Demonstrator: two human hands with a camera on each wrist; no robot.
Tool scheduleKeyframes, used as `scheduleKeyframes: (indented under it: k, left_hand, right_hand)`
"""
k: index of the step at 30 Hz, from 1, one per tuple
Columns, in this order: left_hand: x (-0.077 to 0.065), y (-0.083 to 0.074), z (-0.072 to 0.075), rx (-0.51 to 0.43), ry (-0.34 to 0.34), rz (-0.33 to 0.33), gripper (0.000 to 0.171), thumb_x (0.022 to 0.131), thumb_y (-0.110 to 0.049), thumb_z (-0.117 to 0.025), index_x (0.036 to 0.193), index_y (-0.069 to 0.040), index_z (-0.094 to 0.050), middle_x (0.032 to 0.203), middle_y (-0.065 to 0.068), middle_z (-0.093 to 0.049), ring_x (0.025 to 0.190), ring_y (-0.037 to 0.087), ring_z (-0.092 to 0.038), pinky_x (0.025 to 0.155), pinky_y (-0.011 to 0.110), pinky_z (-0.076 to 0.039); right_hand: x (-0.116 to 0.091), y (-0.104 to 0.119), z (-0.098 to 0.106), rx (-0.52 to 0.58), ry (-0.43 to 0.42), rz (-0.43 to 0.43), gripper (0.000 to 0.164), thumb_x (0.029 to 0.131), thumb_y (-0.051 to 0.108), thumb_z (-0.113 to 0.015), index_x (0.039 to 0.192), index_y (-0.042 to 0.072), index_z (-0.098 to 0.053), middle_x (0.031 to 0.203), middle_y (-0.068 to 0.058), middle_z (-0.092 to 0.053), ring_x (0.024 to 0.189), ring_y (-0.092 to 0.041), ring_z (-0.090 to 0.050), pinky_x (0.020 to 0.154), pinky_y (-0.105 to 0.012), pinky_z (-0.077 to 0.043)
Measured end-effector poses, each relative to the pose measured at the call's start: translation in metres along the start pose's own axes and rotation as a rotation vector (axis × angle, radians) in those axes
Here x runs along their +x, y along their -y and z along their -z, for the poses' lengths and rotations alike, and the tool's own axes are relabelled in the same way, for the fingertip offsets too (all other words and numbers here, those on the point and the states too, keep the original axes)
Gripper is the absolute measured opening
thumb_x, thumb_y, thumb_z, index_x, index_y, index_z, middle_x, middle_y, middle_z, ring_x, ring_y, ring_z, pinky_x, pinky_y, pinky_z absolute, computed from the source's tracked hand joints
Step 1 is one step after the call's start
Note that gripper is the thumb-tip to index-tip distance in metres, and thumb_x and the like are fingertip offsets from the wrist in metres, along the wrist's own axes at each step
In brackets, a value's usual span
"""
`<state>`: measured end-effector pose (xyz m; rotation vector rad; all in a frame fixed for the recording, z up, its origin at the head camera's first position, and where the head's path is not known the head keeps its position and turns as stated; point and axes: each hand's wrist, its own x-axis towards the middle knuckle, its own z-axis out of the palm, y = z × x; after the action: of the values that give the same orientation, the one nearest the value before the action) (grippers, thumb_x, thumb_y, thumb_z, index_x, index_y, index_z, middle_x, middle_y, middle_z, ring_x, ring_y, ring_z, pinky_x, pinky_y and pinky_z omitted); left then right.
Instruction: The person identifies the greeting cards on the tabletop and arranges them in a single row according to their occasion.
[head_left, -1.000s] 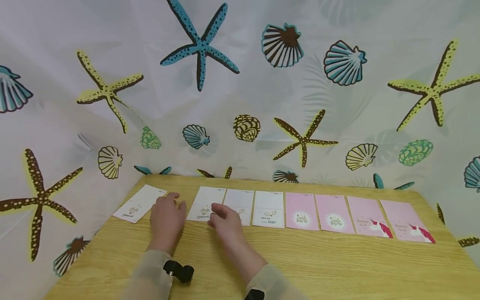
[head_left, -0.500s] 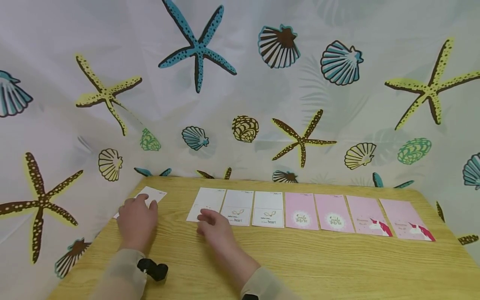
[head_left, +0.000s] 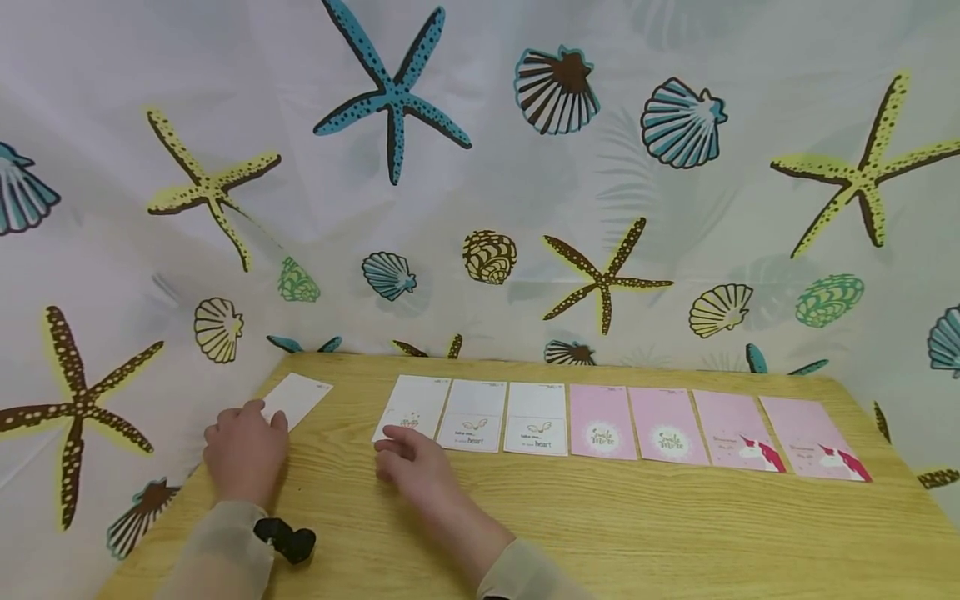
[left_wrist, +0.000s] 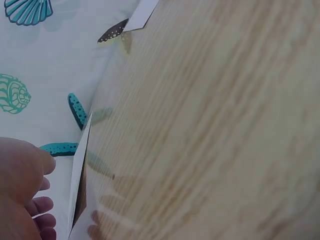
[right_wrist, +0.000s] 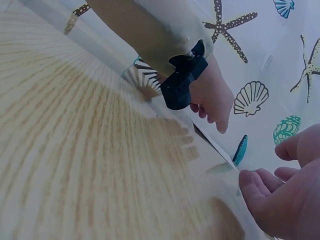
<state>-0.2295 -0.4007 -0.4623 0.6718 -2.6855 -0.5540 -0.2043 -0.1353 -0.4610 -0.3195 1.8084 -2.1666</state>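
Note:
My left hand hovers with loosely bent fingers over the near half of a white card lying askew at the table's far left. It hides the card's printed end. In the left wrist view that card bows up from the wood, and the thumb and fingers hang beside it. My right hand, fingers relaxed and holding nothing, is by the near edge of another white card, overlapping its lower corner in the head view. A small gold print shows on this card.
Rightward in the same row lie two white cards with wings and "heart" print, two pink "Smile More" cards and two pink unicorn cards. A sea-patterned cloth stands behind and left of the wooden table.
My left hand has moved left, from the gap between the cards to over the leftmost card. My right hand has drawn left and slightly nearer, uncovering the winged cards.

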Motion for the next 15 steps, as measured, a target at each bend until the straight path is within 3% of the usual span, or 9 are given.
scheduleKeyframes:
  k: [4, 11, 15]
  left_hand:
    - [0.005, 0.005, 0.001, 0.001, -0.001, -0.006, 0.053, 0.114, -0.024, -0.049, 0.150, 0.015, -0.050, 0.146, 0.047, -0.045, 0.129, 0.068, -0.041, 0.104, 0.079, -0.037]
    - [0.012, 0.018, 0.001, 0.031, 0.022, -0.046, 0.053, 0.114, -0.023, -0.048, 0.148, 0.018, -0.048, 0.143, 0.049, -0.048, 0.125, 0.070, -0.042, 0.101, 0.079, -0.039]
    - [0.014, 0.021, 0.002, 0.046, 0.037, -0.046, 0.053, 0.113, -0.021, -0.049, 0.149, 0.019, -0.046, 0.143, 0.049, -0.048, 0.124, 0.070, -0.043, 0.100, 0.078, -0.040]
  right_hand:
    - [-0.001, -0.001, 0.000, -0.044, 0.049, 0.009, 0.048, 0.107, 0.006, -0.067, 0.152, -0.005, -0.060, 0.134, -0.017, -0.074, 0.116, -0.030, -0.075, 0.097, -0.035, -0.061]
    - [-0.003, -0.005, 0.000, -0.098, 0.125, 0.010, 0.047, 0.107, 0.008, -0.068, 0.151, -0.007, -0.060, 0.132, -0.017, -0.075, 0.103, -0.017, -0.074, 0.093, -0.031, -0.060]
    - [-0.004, -0.006, 0.000, -0.096, 0.170, -0.004, 0.047, 0.109, 0.008, -0.067, 0.153, -0.006, -0.059, 0.132, -0.015, -0.075, 0.104, -0.019, -0.074, 0.093, -0.033, -0.061]
